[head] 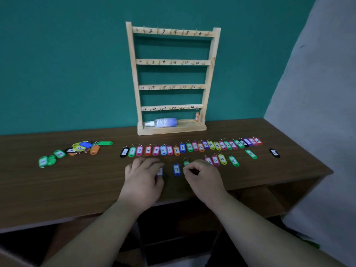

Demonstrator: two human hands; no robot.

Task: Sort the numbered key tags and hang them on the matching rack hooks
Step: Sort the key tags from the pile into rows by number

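Teal wall (57, 64) behind, brown desk (57, 189) below: the rack (133, 74), well beyond both hands, carries only one orange tag (196, 116), so nearly all the hanging is left. Sorting is far on, with a long row of tags (189, 147) just past the fingertips and a loose heap (82, 147) off to the left. The left hand (143, 174) pinches a purple tag (159, 172) narrowly between thumb and forefinger. The right hand (202, 176), fingers curled tight, seems to pinch a green tag (186, 163). Between the hands lies a blue tag (176, 169).
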